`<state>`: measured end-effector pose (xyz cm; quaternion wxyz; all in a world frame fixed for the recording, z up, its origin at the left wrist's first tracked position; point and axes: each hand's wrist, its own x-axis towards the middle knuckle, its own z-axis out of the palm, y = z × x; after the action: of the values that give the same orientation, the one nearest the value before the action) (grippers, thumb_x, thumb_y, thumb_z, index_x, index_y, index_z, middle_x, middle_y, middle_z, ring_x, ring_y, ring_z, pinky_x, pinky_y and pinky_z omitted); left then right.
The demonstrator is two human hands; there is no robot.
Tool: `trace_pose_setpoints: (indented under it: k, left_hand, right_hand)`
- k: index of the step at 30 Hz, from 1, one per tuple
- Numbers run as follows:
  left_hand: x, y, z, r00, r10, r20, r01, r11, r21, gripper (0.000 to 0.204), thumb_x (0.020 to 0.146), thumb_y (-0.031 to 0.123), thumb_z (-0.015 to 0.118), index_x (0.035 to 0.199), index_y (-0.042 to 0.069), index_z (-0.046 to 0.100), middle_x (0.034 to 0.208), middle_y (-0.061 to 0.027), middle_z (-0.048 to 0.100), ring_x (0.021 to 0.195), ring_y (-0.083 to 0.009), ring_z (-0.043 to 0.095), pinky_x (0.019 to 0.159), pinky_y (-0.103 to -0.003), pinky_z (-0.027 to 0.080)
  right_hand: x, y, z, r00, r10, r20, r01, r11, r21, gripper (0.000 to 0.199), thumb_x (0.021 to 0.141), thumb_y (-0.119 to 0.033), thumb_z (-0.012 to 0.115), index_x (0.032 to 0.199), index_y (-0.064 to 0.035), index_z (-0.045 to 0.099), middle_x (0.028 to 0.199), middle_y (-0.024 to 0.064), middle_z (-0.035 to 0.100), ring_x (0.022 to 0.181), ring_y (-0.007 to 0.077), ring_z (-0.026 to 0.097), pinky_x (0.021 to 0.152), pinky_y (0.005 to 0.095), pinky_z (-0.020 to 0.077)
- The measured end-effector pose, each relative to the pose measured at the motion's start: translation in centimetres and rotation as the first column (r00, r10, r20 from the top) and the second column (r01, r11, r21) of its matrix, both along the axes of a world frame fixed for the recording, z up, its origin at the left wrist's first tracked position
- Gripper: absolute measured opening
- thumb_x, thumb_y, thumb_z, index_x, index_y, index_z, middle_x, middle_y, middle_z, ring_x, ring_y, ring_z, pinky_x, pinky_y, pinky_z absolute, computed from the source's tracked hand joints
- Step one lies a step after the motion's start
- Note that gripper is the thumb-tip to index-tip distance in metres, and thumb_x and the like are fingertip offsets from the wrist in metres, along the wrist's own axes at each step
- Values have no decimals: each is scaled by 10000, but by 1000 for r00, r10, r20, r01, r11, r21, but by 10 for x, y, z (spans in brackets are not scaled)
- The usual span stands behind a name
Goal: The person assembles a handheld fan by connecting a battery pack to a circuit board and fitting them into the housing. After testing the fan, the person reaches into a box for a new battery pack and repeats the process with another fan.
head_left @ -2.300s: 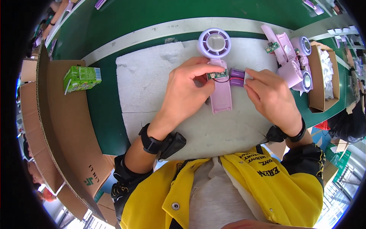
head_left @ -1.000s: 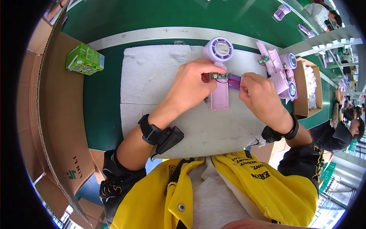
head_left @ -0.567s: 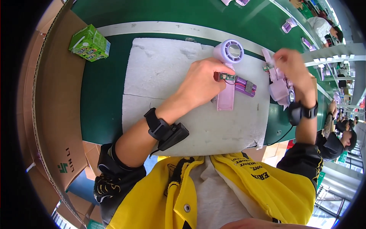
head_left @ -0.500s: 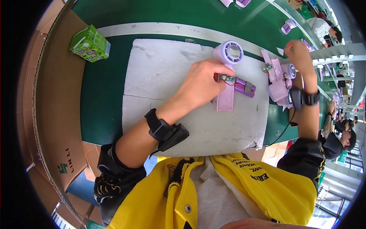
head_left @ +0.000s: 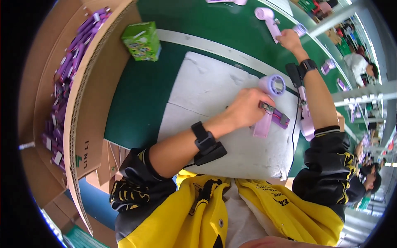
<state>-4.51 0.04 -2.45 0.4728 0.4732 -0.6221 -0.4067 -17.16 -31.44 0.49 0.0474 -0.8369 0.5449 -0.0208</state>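
Note:
On the white foam pad (head_left: 198, 87) lies a lilac handheld fan (head_left: 273, 85) with a pink handle. My left hand (head_left: 250, 108) is closed over the fan's neck, its fingertips pinching a small green circuit board (head_left: 266, 107). Thin wires join the board to a purple battery pack (head_left: 281, 119) beside the handle. My right hand (head_left: 290, 40) is stretched out to the far green work surface, its fingers closed at the handle end of another pale lilac handheld fan (head_left: 270, 25). The undersides of both grips are hidden.
At the left stands a tall cardboard box (head_left: 97, 99) holding many purple battery packs (head_left: 68, 78). A green carton (head_left: 141, 41) is beside it. Pink fan parts (head_left: 306, 120) lie under my right forearm. A black cable (head_left: 294, 144) runs along the pad's right edge. Other people sit farther right.
My right hand has gone from above the pink fan parts to the far surface and closed on a fan there. The view has swung left; my left hand still holds the circuit board.

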Motion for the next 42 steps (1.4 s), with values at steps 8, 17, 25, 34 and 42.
trace_pose_setpoints:
  k: [8, 17, 25, 34, 42]
  left_hand:
    - [-2, 2, 0, 1000, -15, -12, 14, 999, -45, 281, 686, -34, 645, 942, 43, 730, 941, -122, 692, 758, -256, 644, 704, -349, 524]
    - [-1, -3, -10, 994, 50, -102, -74, 966, -246, 221, 721, 9, 641, 940, -4, 662, 912, -201, 695, 866, -392, 658, 782, -411, 533]
    - [3, -1, 12, 996, 85, -34, -87, 992, -88, 208, 719, -10, 631, 907, 33, 710, 876, -178, 688, 780, -344, 657, 739, -399, 532]
    - [10, 2, 13, 999, -32, 24, 30, 997, 66, 343, 710, -47, 612, 1003, 70, 746, 902, -153, 685, 730, -266, 664, 710, -346, 539]
    - [25, 8, 20, 995, -39, 88, 38, 999, 21, 338, 709, -29, 631, 1014, 65, 743, 949, -133, 683, 725, -252, 665, 680, -324, 540]
  right_hand:
    - [97, 139, 78, 923, 271, 274, -353, 879, 320, 270, 816, -244, 654, 804, 26, 651, 625, 67, 629, 557, 131, 619, 509, 269, 488]
    - [149, 246, 77, 745, 566, 353, -662, 694, 285, 329, 823, -287, 722, 826, 37, 663, 684, 152, 665, 594, 215, 639, 568, 319, 490]
    - [37, 247, 130, 533, 640, 554, -831, 518, 202, 140, 840, -102, 711, 823, 17, 641, 747, 98, 640, 685, 159, 603, 642, 280, 474]
    - [-80, 287, 51, 863, 367, 346, -431, 893, 128, 527, 714, 20, 751, 1210, -23, 576, 1026, 66, 651, 964, 162, 594, 803, 294, 494]
    - [-85, 285, 38, 746, -67, 662, -448, 686, 574, 718, 738, 48, 716, 1393, -40, 436, 1108, 103, 623, 917, 207, 650, 774, 313, 537]
